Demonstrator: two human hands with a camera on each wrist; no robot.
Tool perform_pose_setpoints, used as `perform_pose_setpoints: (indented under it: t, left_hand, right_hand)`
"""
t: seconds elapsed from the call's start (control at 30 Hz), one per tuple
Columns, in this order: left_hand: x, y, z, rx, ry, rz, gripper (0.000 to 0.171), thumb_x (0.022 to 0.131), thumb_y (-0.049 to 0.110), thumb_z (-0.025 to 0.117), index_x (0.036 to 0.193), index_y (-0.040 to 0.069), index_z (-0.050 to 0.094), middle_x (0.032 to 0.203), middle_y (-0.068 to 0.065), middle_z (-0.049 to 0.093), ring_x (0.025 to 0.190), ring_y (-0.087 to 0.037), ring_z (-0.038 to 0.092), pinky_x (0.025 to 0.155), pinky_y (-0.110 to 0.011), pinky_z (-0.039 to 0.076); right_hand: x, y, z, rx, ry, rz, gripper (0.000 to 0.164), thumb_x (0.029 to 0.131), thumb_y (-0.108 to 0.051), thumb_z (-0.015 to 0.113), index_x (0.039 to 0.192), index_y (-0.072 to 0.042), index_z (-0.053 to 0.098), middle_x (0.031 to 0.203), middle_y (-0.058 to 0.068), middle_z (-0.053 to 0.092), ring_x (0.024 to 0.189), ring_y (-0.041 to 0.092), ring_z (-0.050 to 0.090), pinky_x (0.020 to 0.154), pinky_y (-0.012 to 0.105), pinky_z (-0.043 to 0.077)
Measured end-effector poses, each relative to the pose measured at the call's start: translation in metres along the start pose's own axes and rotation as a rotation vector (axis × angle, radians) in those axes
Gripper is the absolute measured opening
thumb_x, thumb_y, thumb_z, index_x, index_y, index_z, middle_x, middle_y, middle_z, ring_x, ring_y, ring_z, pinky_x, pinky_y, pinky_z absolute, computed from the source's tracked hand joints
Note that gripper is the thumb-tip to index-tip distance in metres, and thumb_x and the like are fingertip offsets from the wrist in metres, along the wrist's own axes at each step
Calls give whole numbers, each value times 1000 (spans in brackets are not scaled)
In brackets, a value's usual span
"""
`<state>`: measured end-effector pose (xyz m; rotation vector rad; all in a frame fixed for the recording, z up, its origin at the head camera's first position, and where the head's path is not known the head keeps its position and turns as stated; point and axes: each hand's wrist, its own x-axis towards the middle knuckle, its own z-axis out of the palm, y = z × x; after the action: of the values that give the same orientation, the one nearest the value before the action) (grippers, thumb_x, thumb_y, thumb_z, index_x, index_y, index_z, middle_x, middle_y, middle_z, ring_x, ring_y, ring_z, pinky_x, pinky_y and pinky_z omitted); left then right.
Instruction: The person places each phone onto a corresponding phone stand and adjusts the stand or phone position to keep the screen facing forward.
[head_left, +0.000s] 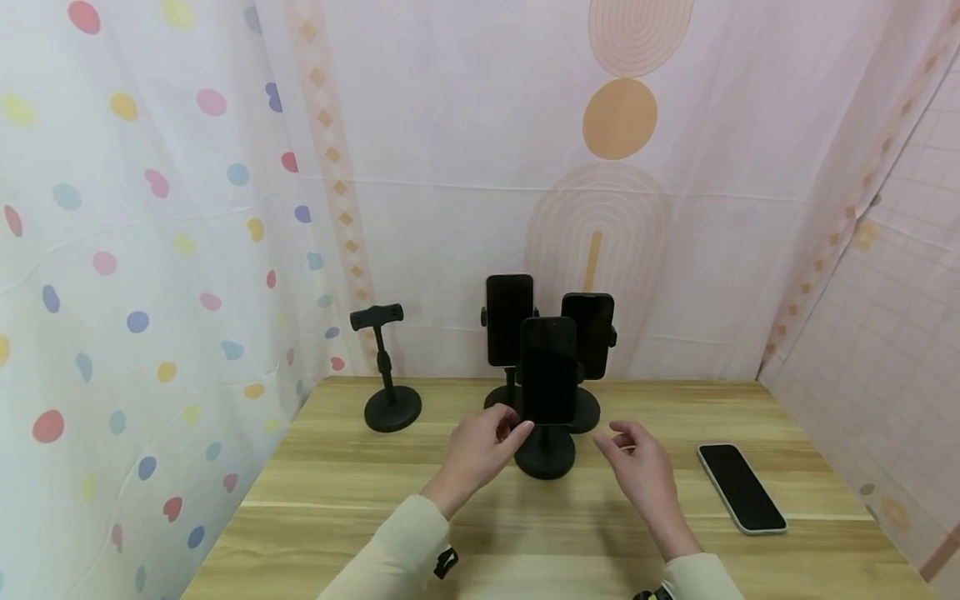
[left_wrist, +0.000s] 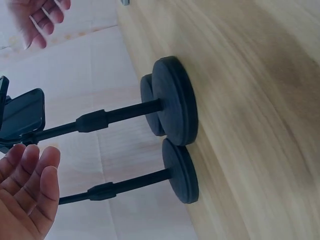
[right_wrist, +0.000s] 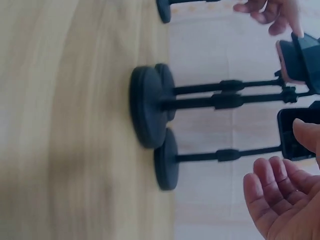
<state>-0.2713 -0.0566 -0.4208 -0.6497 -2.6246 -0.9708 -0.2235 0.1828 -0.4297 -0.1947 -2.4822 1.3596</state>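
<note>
A black-screened smartphone (head_left: 549, 371) stands upright in the clamp of the front phone stand (head_left: 545, 458), which has a round black base. My left hand (head_left: 480, 454) is at the phone's lower left corner, its thumb tip right by the bottom edge and its fingers loosely bent. To the right of that stand, my right hand (head_left: 643, 475) hovers apart from the phone with relaxed fingers and nothing in it. In the left wrist view the left hand (left_wrist: 30, 192) is beside the stand's pole (left_wrist: 135, 111). The right wrist view shows the right hand (right_wrist: 285, 197) half curled around air.
Behind, two more stands hold a left phone (head_left: 509, 317) and a right phone (head_left: 597, 333), partly covered by the front one. A stand without a phone (head_left: 393, 408) is at the back left. One loose phone (head_left: 742, 490) lies face up on the wooden table (head_left: 300, 500)'s right side.
</note>
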Motion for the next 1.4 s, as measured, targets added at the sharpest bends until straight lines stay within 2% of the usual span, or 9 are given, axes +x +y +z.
perform_pose_setpoints:
  t: [0.13, 0.33, 0.47, 0.63, 0.8, 0.97, 1.1, 1.4]
  left_hand:
    - [-3, -5, 3, 21, 19, 29, 33, 99, 44, 58, 100, 13, 68, 79, 9, 59, 68, -6, 54, 63, -27, 46]
    - [-7, -13, 4, 22, 24, 39, 27, 98, 38, 62, 100, 11, 68, 79, 9, 59, 70, -7, 55, 65, -28, 47]
    - [-9, -19, 1, 42, -18, 22, 28, 98, 38, 63, 100, 11, 68, 78, 8, 57, 67, -9, 52, 62, -28, 45]
    - [-12, -29, -2, 104, -83, 21, 32, 95, 38, 67, 102, 8, 69, 81, 4, 61, 69, -11, 54, 62, -29, 46]
    - [-13, -36, -6, 139, -154, 4, 31, 92, 37, 70, 102, 7, 70, 88, -4, 67, 75, -15, 60, 65, -35, 49]
    - [-16, -41, -13, 208, -253, -73, 38, 89, 36, 73, 104, 1, 71, 96, -12, 71, 80, -24, 65, 70, -42, 53]
    - [-17, -49, -17, 282, -327, -143, 40, 86, 36, 77, 103, 0, 70, 95, -11, 71, 80, -26, 66, 71, -44, 53]
    - [-14, -61, -27, 352, -352, -240, 39, 83, 36, 79, 105, 5, 70, 103, -11, 71, 88, -29, 67, 74, -47, 53]
  right_hand:
    - [-5, 10, -6, -73, -40, 5, 43, 95, -28, 68, 124, 3, 62, 98, 10, 66, 88, 23, 63, 70, 36, 50]
    - [-11, 21, -11, -288, -66, -90, 48, 92, -28, 71, 123, 7, 61, 102, 18, 68, 91, 32, 65, 74, 48, 52]
    - [-13, 27, -13, -413, -63, -148, 49, 89, -26, 73, 122, 8, 61, 107, 23, 66, 95, 40, 64, 79, 53, 50]
    - [-16, 30, -16, -480, -73, -194, 49, 87, -26, 76, 119, 8, 63, 107, 25, 65, 97, 42, 63, 79, 54, 50]
    - [-20, 29, -19, -564, -142, -206, 51, 84, -28, 78, 117, 9, 64, 112, 30, 62, 103, 47, 60, 81, 58, 49]
    - [-22, 31, -20, -625, -221, -186, 50, 83, -29, 80, 113, 8, 65, 107, 28, 63, 96, 45, 61, 77, 56, 50]
    - [-22, 31, -20, -640, -250, -172, 50, 82, -29, 80, 112, 7, 65, 103, 26, 64, 90, 43, 61, 73, 55, 51]
    - [-22, 31, -20, -631, -296, -145, 52, 82, -31, 77, 115, 8, 65, 107, 25, 64, 95, 46, 62, 79, 59, 49]
